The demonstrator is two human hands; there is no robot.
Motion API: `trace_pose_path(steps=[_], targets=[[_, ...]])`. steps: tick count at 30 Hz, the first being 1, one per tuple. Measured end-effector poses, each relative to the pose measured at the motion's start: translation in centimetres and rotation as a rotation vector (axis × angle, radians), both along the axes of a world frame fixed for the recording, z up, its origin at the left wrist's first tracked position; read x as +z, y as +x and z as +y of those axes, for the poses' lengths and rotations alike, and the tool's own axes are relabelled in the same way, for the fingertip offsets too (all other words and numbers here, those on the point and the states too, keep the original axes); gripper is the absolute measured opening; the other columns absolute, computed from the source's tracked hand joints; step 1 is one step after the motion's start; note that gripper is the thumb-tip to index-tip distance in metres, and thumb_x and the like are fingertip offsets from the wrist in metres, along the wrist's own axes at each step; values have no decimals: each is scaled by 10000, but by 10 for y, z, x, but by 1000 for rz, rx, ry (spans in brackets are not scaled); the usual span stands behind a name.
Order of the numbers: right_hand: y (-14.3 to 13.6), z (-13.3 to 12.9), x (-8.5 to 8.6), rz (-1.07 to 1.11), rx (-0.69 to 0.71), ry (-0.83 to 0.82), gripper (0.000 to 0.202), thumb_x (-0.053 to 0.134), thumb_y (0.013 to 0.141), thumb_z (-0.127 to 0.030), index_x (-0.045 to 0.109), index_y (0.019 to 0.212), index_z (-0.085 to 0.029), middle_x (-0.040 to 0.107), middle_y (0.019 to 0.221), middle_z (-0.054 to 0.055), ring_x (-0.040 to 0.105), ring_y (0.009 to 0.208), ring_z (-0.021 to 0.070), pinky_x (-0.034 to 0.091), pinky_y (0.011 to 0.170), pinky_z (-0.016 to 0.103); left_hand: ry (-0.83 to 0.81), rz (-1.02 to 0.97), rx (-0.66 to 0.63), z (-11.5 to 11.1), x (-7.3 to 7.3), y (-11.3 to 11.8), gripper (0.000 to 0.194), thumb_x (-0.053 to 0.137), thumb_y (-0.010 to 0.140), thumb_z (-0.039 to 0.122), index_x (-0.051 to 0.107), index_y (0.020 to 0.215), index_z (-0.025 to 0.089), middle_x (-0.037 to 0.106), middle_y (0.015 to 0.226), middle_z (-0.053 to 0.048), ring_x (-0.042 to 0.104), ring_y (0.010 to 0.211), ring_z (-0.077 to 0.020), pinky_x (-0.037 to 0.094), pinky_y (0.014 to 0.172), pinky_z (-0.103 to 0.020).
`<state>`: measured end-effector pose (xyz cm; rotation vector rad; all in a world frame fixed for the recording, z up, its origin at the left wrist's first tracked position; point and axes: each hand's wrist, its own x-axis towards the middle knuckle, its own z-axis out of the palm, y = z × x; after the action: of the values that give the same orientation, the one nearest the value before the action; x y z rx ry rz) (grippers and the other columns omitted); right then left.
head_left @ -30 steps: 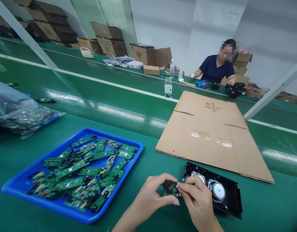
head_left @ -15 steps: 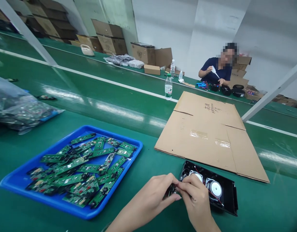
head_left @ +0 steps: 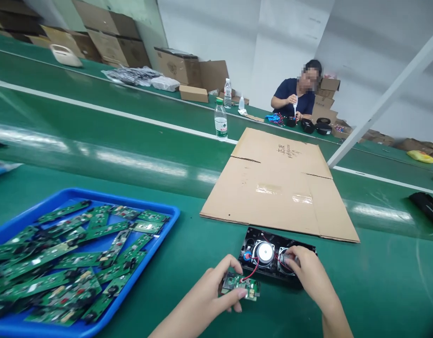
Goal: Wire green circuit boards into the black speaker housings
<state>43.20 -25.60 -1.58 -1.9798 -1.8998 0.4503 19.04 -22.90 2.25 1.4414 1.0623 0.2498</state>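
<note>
My left hand (head_left: 223, 293) grips a small green circuit board (head_left: 250, 285) between thumb and fingers, just in front of a black speaker housing (head_left: 250, 234). A red wire (head_left: 252, 272) runs from the board up to the housing. Two round silver speakers sit in the housing: the left speaker (head_left: 264, 253) shows fully, while the right speaker (head_left: 282, 264) is partly covered by my right hand (head_left: 304, 265). That hand's fingers are drawn together over the right speaker; what they pinch is hidden. A blue round part (head_left: 247, 256) is at the housing's left end.
A blue tray (head_left: 169, 225) of circuit boards lies to the left. Flattened cardboard (head_left: 273, 178) lies behind the housing, with a water bottle (head_left: 221, 122) beyond it. Across the line, a person (head_left: 290, 94) holds a white dropper bottle. A slanted white post (head_left: 382, 103) rises at right.
My hands have moved apart: the left now shows the circuit board with its red wire, the right has gone over to the right speaker. The view has swung right.
</note>
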Motion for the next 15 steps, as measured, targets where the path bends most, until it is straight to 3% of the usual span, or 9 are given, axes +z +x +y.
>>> trace_pose_path(steps=[4,6,15], targets=[[4,-23,-15,-201,-29,180,108,519,807,-271,552,721,-214,567,578,23,515,510,177,324,435,253,43,36,6,-7,-9,21,253,422,807,338,461,1035,234,664,693,11,606,756,-179,442,688,-284],[5,-32,-17,-192,-8,230,125,515,812,-321,560,761,-216,552,557,19,494,498,178,320,433,256,119,76,24,-8,-11,29,247,431,805,342,498,1024,248,679,713,9,592,845,-198,436,730,-299],[-26,-21,-9,453,-84,232,140,480,826,-179,618,818,-204,602,793,33,560,720,158,468,613,272,205,43,115,-2,-28,50,154,380,821,324,464,908,228,667,743,-12,652,723,-177,494,656,-280]])
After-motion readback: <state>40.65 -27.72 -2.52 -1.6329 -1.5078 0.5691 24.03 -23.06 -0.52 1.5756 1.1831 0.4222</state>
